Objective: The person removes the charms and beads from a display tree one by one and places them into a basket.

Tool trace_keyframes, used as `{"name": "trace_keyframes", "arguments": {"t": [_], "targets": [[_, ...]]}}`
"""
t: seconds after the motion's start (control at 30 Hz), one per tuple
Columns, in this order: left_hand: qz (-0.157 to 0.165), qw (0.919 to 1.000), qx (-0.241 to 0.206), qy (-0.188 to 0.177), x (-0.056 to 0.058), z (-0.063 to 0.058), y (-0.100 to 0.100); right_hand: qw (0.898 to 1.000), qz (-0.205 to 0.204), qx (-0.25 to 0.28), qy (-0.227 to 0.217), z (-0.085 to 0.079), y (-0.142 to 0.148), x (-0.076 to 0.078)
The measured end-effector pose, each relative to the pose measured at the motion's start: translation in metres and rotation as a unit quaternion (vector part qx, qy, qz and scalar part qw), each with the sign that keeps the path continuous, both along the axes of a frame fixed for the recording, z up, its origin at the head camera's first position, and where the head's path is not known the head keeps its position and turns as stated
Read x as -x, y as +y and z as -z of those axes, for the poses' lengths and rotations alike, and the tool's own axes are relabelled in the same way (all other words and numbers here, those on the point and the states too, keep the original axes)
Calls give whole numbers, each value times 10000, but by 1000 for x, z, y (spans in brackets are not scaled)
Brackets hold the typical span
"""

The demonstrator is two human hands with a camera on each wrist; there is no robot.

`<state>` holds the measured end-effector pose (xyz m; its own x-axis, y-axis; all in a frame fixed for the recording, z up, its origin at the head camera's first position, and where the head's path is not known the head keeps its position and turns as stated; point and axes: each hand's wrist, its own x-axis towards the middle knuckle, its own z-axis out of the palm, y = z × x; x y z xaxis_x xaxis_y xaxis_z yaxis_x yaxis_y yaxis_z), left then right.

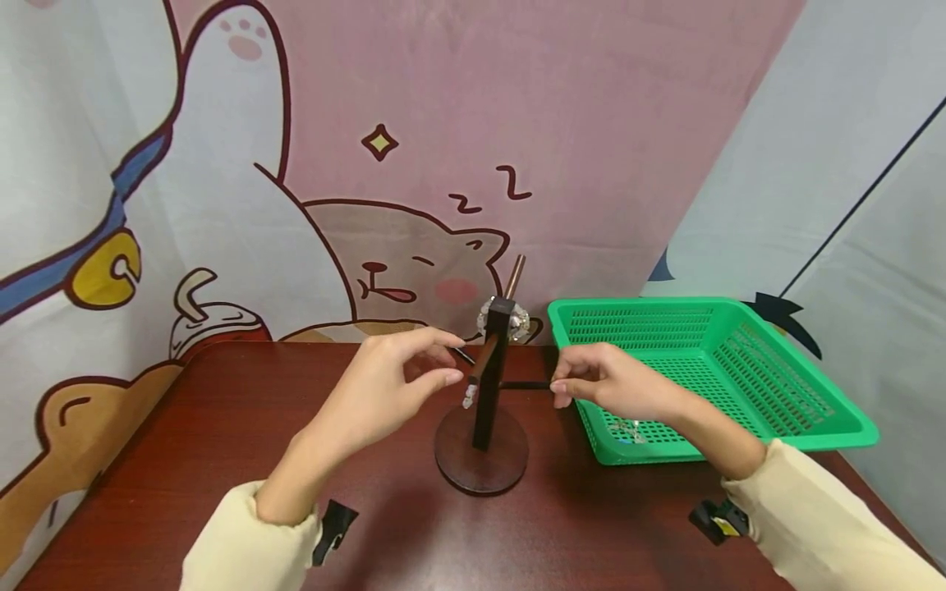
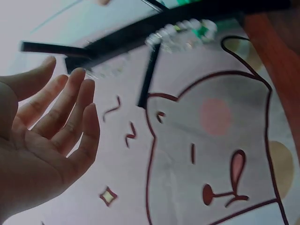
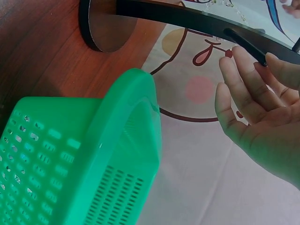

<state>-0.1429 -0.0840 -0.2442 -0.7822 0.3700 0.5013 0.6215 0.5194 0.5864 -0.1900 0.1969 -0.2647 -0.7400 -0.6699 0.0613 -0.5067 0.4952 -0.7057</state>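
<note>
A dark wooden jewelry stand [image 1: 484, 410] with a round base [image 1: 482, 472] stands upright on the table, pegs sticking out from its post. Near its top hangs a clear beaded bracelet [image 1: 520, 322]. More clear beads [image 1: 469, 396] show lower, by the front peg. My right hand [image 1: 617, 382] pinches the end of the right side peg [image 1: 526, 385] between thumb and fingers; the right wrist view shows the thumb on that peg's tip [image 3: 260, 58]. Left of the post, my left hand [image 1: 380, 386] has loosely bent, spread fingers close to a peg and holds nothing.
A green plastic basket [image 1: 835, 435] sits to the right, under and behind the right forearm. Small clear beaded pieces [image 1: 628, 430] lie in its near left corner. Behind the reddish-brown table [image 1: 222, 443] hangs a cloth printed with a cartoon bear [image 1: 399, 254].
</note>
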Motion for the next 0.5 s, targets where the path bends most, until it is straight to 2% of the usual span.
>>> {"name": "trace_keyframes", "arguments": {"t": [0.13,0.23,0.4,0.5], "targets": [[174,9997,-159,-102,-11,-4,7,10000,0,-11,-7,0,0,0],[95,9997,-240,-46,-17,-4,12,10000,3,-20,-27,0,0,-1],[-364,9980,-237,464,-21,-2,21,10000,12,-21,-36,0,0,-1],[-519,9953,-208,787,-23,0,24,10000,23,-16,-50,0,0,0]]}}
